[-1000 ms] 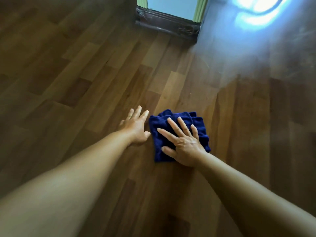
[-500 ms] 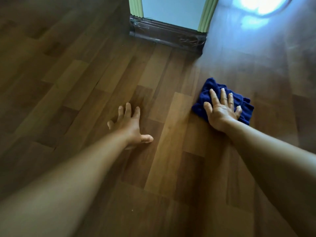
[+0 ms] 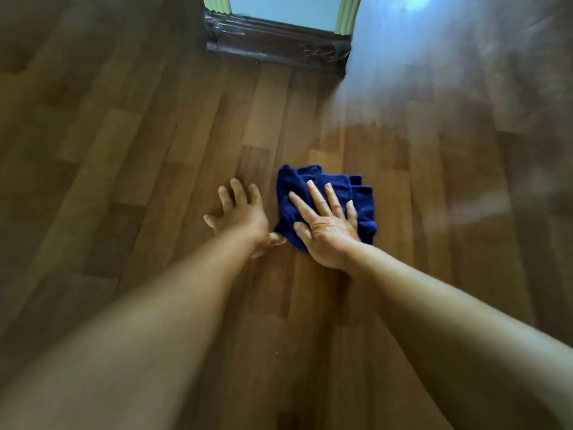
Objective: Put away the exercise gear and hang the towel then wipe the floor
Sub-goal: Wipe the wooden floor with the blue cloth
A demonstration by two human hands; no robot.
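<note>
— Where is your right hand?

— My right hand (image 3: 327, 226) lies flat on the blue cloth (image 3: 359, 197), palm down, fingers straight and spread. It presses the cloth against the floor (image 3: 155, 181); nothing is curled round it.

— And how does the cloth lie under it?

— It is bunched and folded, a crumpled square on the wooden boards. Most of it shows past my fingertips and to the right of my little finger; a strip also shows to the left of my thumb, and the heel of my palm sits at its near edge.

— Your left hand?

— My left hand (image 3: 242, 215) is just beside it, flat on the bare floor, fingers spread and straight, holding nothing. Its thumb points toward the cloth's near left corner; whether it touches the cloth I cannot tell.

— What lies farther out?

— Brown wood planks all round. Well beyond the cloth, at the top, a dark threshold (image 3: 279, 41) runs across a doorway between two pale green door posts (image 3: 217, 3). To the right of it the floor shines with pale reflected light.
</note>
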